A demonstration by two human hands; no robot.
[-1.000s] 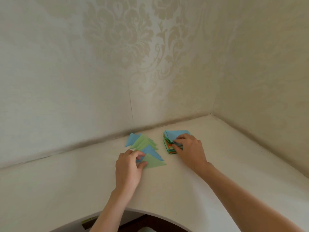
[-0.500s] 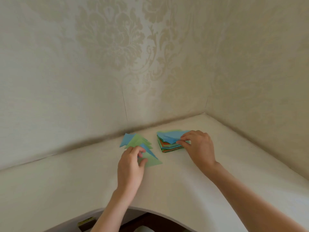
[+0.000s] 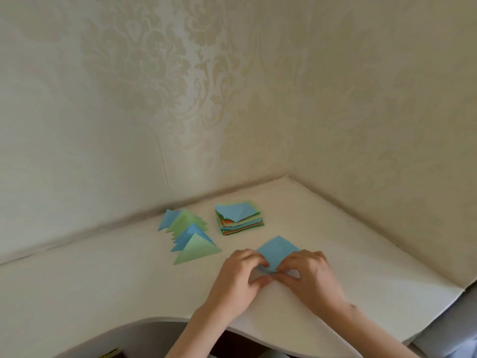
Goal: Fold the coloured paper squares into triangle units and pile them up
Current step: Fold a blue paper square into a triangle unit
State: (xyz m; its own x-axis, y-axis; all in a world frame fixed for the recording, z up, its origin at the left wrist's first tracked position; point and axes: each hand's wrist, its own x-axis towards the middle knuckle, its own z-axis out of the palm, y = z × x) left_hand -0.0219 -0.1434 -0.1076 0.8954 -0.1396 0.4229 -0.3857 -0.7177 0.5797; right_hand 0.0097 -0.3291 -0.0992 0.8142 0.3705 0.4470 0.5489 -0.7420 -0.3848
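Note:
A blue paper square (image 3: 278, 250) lies on the white desk (image 3: 129, 285), turned like a diamond. My left hand (image 3: 238, 277) and my right hand (image 3: 308, 273) meet at its near corner and pinch that corner between fingertips and thumbs. To the left, several folded green and blue triangle units (image 3: 189, 235) lie in an overlapping row. Behind the square sits the stack of unfolded coloured squares (image 3: 240, 219), its top blue sheet partly folded over.
Patterned cream walls (image 3: 232, 99) close the desk in at the back and right, meeting in a corner. The desk's curved front edge (image 3: 154, 320) runs just under my wrists, with a dark gap below it.
My right hand has drawn one blue square off the stack and brought it down toward me. My left hand has left the triangle row and joined the right at the square's near corner.

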